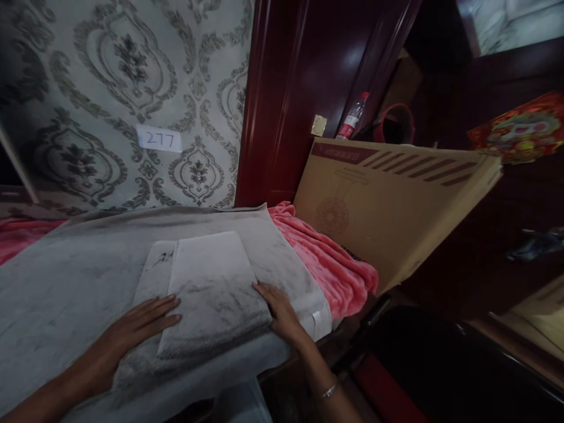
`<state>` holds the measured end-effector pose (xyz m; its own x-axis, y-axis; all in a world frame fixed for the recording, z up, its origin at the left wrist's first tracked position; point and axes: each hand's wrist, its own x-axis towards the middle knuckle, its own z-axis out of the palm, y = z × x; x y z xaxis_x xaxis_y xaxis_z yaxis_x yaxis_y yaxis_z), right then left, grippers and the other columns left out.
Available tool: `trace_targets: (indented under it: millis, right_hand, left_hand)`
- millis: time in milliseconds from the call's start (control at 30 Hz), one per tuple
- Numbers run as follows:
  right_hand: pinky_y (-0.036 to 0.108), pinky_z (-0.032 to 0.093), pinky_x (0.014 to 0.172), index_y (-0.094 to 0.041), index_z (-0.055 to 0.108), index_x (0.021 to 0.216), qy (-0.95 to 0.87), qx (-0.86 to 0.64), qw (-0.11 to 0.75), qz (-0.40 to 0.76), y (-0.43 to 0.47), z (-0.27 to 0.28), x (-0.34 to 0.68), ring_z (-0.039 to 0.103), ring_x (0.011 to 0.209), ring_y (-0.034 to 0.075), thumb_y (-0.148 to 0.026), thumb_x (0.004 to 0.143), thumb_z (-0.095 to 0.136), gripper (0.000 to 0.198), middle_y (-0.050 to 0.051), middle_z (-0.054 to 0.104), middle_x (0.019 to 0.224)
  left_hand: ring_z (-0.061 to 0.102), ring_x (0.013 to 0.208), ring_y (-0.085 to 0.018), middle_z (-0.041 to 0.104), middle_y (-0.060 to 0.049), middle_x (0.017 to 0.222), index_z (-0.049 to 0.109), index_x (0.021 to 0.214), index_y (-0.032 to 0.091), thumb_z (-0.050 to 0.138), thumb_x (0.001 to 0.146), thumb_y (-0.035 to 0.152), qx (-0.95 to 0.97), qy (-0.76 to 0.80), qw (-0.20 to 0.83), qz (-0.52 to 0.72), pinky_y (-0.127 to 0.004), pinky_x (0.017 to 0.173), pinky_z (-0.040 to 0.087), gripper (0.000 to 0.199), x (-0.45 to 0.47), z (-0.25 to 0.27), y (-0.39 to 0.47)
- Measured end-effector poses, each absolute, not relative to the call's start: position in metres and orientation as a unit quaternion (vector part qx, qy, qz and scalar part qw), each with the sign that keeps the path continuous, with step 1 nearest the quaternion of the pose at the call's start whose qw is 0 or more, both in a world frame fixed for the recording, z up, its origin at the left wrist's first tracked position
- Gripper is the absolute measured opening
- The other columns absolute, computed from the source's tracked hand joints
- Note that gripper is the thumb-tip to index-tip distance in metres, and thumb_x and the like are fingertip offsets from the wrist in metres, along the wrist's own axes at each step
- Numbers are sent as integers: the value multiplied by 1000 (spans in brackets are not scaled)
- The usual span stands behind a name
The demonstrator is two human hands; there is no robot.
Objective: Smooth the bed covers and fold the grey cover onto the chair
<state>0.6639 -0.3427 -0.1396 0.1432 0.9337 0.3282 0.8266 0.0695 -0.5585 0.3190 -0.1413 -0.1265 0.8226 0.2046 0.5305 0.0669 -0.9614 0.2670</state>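
Observation:
A grey plush towel (207,294), folded over itself with a dark embroidered motif on its left strip, lies on a spread grey cloth (70,282). My left hand (141,323) rests flat on the left part of the towel, fingers stretched out. At the towel's right edge is my right hand (279,308), its fingertips touching that edge and the fingers extended. Neither hand grips anything. The towel's near edge looks rounded and slightly uneven.
Beneath the grey cloth, a pink plush blanket (326,258) shows at both sides. A large cardboard box (379,200) leans at the right, with a plastic bottle (351,120) behind it. A dark chair (432,358) stands at lower right. Patterned wall behind bears a paper (159,138) marked 277.

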Motion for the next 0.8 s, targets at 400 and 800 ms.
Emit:
trace_targets:
  millis: [400,800]
  right_hand:
    - [50,30,116,-31,40,152,-651,-667,355,73,-342,-145,667,39,142,26,-6,66,56,91,6,42,156]
    - [49,33,115,-31,59,139,-655,-636,404,62,-341,-136,665,36,145,28,-16,84,58,57,9,31,162]
  left_hand:
    - [45,140,-26,53,1,148,52,140,45,32,95,53,954,64,111,269,-44,122,28,49,318,-125,-142]
    - [52,134,-30,58,-8,142,60,134,36,52,82,70,954,45,150,257,-43,115,39,63,319,-116,-124]
